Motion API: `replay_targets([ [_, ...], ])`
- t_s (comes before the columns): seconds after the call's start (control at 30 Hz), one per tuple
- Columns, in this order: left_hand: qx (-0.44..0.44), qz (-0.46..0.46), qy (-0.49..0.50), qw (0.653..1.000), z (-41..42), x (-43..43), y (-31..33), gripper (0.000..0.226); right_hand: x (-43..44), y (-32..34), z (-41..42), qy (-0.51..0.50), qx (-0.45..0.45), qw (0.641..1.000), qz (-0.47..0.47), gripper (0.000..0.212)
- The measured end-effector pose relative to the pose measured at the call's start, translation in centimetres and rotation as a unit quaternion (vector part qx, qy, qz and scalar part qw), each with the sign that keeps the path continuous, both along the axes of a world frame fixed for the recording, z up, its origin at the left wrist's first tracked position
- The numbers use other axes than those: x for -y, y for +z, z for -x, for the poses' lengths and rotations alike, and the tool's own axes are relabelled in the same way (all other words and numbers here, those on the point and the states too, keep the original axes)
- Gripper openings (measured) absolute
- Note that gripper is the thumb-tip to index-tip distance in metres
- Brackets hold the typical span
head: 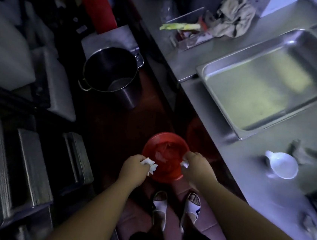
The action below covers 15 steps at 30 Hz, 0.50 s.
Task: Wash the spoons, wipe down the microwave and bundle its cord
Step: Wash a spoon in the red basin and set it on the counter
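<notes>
Both my hands hang over a red bin on the floor in front of my feet. My left hand is closed on a crumpled white tissue at the bin's left rim. My right hand pinches a smaller white scrap at the bin's right rim. Red-tinted rubbish lies inside the bin. No spoons, microwave or cord can be made out in the head view.
A steel counter runs along the right with a large steel tray, a white scoop, crumpled tissue and a beige rag. A steel stockpot stands on the floor ahead. Stacked dark pans fill the left.
</notes>
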<state>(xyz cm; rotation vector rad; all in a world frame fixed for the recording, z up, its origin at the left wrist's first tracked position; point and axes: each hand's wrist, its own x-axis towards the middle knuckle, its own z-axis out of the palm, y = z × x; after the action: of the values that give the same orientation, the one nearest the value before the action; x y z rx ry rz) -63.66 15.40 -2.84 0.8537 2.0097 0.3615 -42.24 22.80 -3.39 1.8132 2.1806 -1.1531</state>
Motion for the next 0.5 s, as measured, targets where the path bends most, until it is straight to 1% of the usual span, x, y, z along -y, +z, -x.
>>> replay_targets([
  [0.13,-0.015,-0.004,0.004,1.000,-0.4,-0.4,-2.9,0.009,-1.4,-3.2,0.6,-0.005,0.006,1.000,0.008,0.029],
  [0.27,0.012,-0.002,0.050,0.999,-1.0,-1.3,-6.5,0.005,-2.6,-7.5,1.6,-0.004,0.008,1.000,0.029,0.025],
  [0.33,0.033,0.005,0.067,0.997,-1.3,-1.7,-8.5,0.018,-3.0,-9.8,1.9,-0.002,0.011,0.999,0.033,0.023],
  [0.4,0.033,0.013,0.070,0.997,-1.4,-2.3,-11.0,0.026,-3.6,-12.4,2.1,-0.003,0.014,0.999,0.036,0.020],
  [0.43,0.028,0.012,0.074,0.997,-1.4,-2.5,-12.5,0.027,-3.8,-13.7,2.1,-0.003,0.015,0.999,0.036,0.019],
  [0.5,0.020,0.016,0.073,0.997,-1.3,-2.8,-15.5,0.022,-4.1,-16.1,2.4,0.002,0.017,0.999,0.030,0.018],
])
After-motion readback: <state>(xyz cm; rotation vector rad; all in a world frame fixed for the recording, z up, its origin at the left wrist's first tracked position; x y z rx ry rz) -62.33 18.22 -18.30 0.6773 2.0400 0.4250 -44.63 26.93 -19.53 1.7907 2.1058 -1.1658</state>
